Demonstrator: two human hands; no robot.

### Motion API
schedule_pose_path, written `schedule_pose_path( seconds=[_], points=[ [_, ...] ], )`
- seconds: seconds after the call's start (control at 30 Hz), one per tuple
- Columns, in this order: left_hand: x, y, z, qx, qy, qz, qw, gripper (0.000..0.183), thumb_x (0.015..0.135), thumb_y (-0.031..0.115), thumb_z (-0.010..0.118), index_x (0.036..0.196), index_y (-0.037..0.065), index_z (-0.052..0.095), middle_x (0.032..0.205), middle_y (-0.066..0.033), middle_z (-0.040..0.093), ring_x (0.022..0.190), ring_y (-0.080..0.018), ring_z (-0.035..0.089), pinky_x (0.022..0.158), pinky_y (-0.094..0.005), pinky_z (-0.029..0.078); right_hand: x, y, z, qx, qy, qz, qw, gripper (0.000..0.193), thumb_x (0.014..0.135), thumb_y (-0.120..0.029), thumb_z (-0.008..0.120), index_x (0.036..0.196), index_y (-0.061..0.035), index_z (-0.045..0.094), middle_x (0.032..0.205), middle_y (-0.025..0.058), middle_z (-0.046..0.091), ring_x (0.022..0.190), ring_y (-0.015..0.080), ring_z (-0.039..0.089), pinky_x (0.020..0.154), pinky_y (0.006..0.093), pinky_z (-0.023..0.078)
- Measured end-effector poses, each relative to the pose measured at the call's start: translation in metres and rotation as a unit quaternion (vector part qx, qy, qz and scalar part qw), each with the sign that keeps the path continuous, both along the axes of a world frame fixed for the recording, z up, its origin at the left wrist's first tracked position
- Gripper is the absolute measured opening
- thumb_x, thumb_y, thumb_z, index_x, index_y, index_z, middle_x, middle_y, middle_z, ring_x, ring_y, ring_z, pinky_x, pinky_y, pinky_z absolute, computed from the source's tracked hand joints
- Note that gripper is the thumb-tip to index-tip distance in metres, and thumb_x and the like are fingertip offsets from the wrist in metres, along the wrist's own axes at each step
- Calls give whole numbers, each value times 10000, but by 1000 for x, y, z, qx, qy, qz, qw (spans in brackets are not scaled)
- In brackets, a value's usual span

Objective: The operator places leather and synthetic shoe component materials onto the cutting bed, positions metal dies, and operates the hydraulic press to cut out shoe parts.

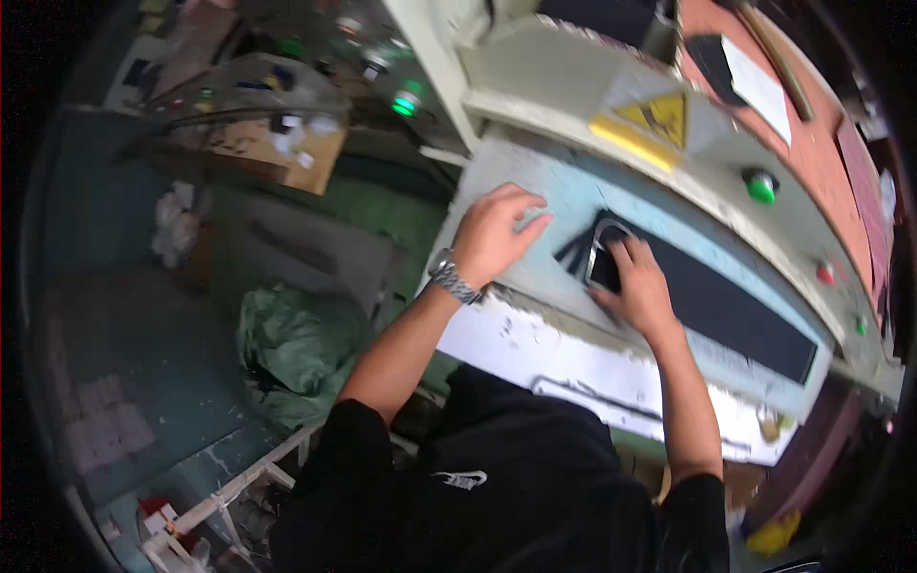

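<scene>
My right hand (642, 285) grips a narrow metal-edged frame with a rounded end, which looks like a cutting die (602, 271). It lies over the left end of a long black strip of sheet material (731, 310) on a pale blue machine bed (564, 205). Fingers and thumb are around the die and hide part of it. Left of it, my left hand (497, 234) hovers over or rests on the bed's left part, fingers bent and apart, holding nothing; which of the two I cannot tell. A metal watch (452, 275) is on that wrist.
Behind the bed runs a pale machine beam with a yellow warning sign (654, 119) and a green button (761, 186). A white ledge (602, 368) with a thin metal rod lies along the front. On the floor at left sits a green sack (291, 339); a cluttered wooden table (287, 153) stands beyond.
</scene>
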State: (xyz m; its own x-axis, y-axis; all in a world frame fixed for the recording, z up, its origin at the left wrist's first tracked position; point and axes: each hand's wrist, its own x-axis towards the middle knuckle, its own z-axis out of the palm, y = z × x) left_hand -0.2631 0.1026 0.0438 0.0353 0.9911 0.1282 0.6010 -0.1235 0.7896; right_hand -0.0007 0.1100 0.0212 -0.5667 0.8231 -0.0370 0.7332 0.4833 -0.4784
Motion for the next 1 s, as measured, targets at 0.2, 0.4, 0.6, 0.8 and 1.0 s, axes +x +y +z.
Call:
schedule_pose_path(
  seconds=[0.2,0.4,0.6,0.8,1.0],
  points=[
    [-119,33,138,292,-84,265,915,187,959,179,675,977,-7,680,831,25,649,723,-41,532,651,-211,447,0,-18,9,12,13,6,1000,692,657,-221,853,1249,-1,570,1176,175,557,1054,353,544,924,427,470],
    [-156,74,176,216,-165,196,942,243,918,282,729,1059,85,706,931,30,695,830,-49,629,637,-195,418,6,-24,8,56,64,-8,996,628,719,-244,822,1253,-6,591,1265,191,554,1139,370,543,984,436,457],
    [-182,70,180,185,-237,150,942,259,940,224,703,1151,78,669,1086,12,690,984,-75,640,716,-220,454,25,-27,27,53,91,-48,993,522,776,-240,790,1214,-20,611,1298,176,553,1169,371,542,986,418,474],
    [-169,81,159,298,-161,179,924,217,888,153,755,1054,30,690,936,-6,704,840,-59,629,713,-215,486,65,-38,29,75,75,-144,984,488,767,-225,812,1178,-16,653,1280,184,575,1181,364,553,991,418,474],
    [-159,63,179,273,-180,161,931,279,916,215,734,1094,5,693,949,-6,699,822,-62,622,745,-213,493,61,-18,57,123,78,-126,981,458,793,-221,798,1168,-8,644,1290,174,571,1177,361,557,980,418,480]
  ],
)
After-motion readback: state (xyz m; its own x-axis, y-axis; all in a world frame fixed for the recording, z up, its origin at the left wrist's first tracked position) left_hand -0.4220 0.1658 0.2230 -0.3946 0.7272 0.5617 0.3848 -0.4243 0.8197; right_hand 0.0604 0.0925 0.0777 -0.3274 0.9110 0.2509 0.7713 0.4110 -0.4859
